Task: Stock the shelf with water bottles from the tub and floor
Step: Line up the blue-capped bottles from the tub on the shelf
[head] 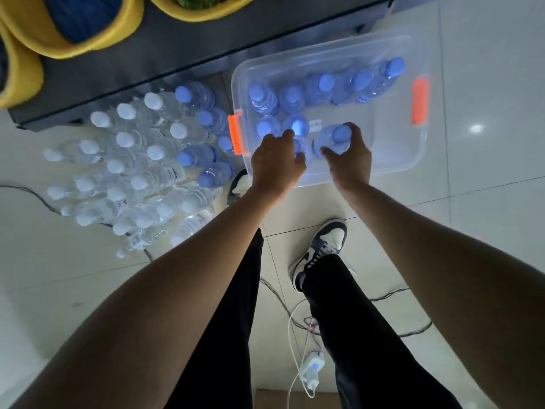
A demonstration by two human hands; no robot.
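A clear plastic tub (395, 160) with orange latches stands on the floor and holds several blue-capped water bottles (293, 97). My right hand (351, 160) is wrapped around one blue-capped bottle (334, 140) at the tub's near side. My left hand (275, 163) closes over another blue-capped bottle (302, 149) beside it, which is mostly hidden by the fingers. Left of the tub, several white-capped bottles (126, 140) and blue-capped bottles (203, 156) stand packed on the floor. The dark shelf (165, 54) runs across the top.
Yellow containers (59, 39) sit on the shelf at the upper left. My two feet in black-and-white shoes (321, 249) stand on the pale tiled floor. Cables and a white charger (311, 373) lie by my feet.
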